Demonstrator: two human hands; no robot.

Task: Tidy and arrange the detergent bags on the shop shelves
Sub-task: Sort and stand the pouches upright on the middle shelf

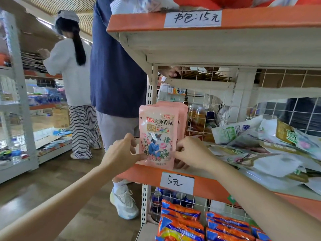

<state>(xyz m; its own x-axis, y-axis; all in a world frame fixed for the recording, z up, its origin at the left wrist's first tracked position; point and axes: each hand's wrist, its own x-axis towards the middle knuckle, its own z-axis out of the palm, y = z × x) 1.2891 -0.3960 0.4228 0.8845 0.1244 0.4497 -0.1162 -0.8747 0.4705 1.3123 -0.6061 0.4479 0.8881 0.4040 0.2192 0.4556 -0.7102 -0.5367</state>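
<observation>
Two hands, left hand (121, 150), right hand (191, 153), gripping upright pink bag (157, 136), orange-edged shelf (205, 186)

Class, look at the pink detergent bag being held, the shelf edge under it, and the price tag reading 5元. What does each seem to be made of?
Pink detergent bag: likely glossy plastic film; it shows glare and soft creases. Shelf edge: seemingly painted metal or a plastic strip, flat orange and smooth; hard to tell which. Price tag: matte white paper with handwritten ink, it seems.
</observation>
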